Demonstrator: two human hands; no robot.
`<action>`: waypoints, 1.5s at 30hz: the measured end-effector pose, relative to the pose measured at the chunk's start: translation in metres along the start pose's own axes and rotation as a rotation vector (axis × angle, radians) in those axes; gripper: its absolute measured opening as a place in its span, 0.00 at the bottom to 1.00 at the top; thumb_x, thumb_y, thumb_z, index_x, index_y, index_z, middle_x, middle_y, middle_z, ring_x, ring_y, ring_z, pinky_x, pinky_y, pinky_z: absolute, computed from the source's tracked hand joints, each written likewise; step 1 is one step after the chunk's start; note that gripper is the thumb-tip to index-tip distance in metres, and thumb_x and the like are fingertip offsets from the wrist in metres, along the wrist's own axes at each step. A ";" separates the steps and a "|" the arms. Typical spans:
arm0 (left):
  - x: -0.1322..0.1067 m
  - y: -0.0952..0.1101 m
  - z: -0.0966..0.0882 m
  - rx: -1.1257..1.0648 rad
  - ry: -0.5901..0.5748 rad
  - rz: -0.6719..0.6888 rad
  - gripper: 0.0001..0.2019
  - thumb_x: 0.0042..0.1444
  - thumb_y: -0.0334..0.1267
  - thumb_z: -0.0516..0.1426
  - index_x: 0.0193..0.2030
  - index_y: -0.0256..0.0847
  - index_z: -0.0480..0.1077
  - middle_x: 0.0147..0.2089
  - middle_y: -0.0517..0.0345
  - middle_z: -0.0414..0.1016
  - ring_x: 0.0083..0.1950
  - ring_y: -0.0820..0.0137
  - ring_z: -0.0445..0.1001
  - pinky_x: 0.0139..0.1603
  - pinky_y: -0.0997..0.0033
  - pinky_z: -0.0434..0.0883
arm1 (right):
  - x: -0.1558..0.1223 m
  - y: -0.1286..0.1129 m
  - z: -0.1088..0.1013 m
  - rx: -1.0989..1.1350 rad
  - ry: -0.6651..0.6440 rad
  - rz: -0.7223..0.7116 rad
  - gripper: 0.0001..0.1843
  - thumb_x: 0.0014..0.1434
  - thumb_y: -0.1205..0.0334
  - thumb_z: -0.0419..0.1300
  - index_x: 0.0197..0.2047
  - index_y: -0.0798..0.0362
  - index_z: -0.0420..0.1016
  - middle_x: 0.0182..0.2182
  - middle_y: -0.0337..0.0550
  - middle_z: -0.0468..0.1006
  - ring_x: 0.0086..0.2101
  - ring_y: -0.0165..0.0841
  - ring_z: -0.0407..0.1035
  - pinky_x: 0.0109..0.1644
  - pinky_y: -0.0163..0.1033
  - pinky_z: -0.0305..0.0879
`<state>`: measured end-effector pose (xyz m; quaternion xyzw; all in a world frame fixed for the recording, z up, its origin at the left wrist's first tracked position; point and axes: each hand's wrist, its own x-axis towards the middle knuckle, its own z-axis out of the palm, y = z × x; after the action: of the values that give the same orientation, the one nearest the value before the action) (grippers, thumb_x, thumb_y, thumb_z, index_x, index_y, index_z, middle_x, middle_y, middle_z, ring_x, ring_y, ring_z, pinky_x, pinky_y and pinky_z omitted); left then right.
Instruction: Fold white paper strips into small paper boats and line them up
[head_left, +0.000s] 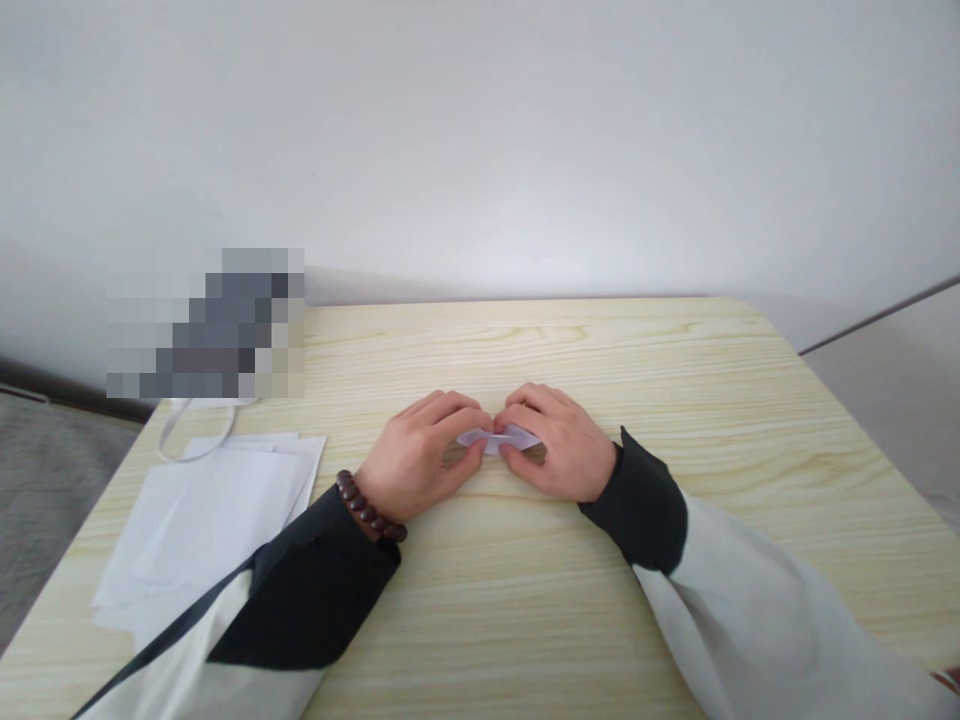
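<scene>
A small folded piece of white paper (501,438) lies low over the middle of a light wooden table (600,600). My left hand (420,455) pinches its left end between thumb and fingers; a dark bead bracelet (367,508) circles that wrist. My right hand (559,445) grips the paper's right end the same way. The fingertips of both hands nearly meet above the paper, and most of the paper is hidden under them.
A loose stack of white paper sheets (202,520) lies at the table's left front. A white cord loop (191,435) rests behind the sheets, below a blurred-out object (206,325). A pale wall stands behind the table's far edge.
</scene>
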<state>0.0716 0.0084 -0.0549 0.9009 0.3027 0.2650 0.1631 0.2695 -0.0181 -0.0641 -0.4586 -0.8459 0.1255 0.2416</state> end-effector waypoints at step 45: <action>-0.001 -0.007 -0.005 -0.101 0.090 -0.354 0.10 0.55 0.41 0.58 0.41 0.41 0.72 0.31 0.62 0.75 0.27 0.75 0.69 0.30 0.75 0.68 | -0.005 0.026 -0.015 0.246 0.265 0.186 0.07 0.54 0.57 0.64 0.33 0.52 0.76 0.29 0.40 0.80 0.26 0.28 0.71 0.33 0.34 0.70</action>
<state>0.0649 0.0137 -0.0540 0.8115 0.4495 0.2871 0.2387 0.2980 -0.0080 -0.0645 -0.5144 -0.7388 0.1884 0.3924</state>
